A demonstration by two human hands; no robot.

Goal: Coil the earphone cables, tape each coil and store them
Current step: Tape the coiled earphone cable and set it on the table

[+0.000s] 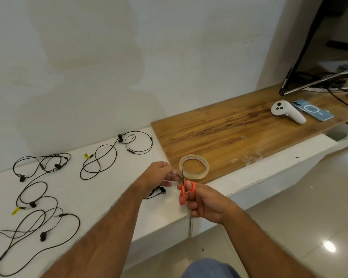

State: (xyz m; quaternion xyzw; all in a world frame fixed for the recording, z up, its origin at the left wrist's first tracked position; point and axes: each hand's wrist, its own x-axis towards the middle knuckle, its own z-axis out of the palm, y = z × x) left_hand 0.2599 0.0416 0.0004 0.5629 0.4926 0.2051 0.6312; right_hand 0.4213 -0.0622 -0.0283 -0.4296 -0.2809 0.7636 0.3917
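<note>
Orange-handled scissors (pixel 184 189), gripped in right hand (pixel 206 206), cutting clear tape strip (pixel 174 175) pinched taut by left hand (pixel 158 176), coiled earphone (pixel 157 192) beneath, awaiting binding.

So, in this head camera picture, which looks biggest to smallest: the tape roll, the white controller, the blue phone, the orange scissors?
1. blue phone and white controller: alike, both far off, so unsure.
2. tape roll, nearer the camera.
3. orange scissors, partly hidden by the right hand.
</note>
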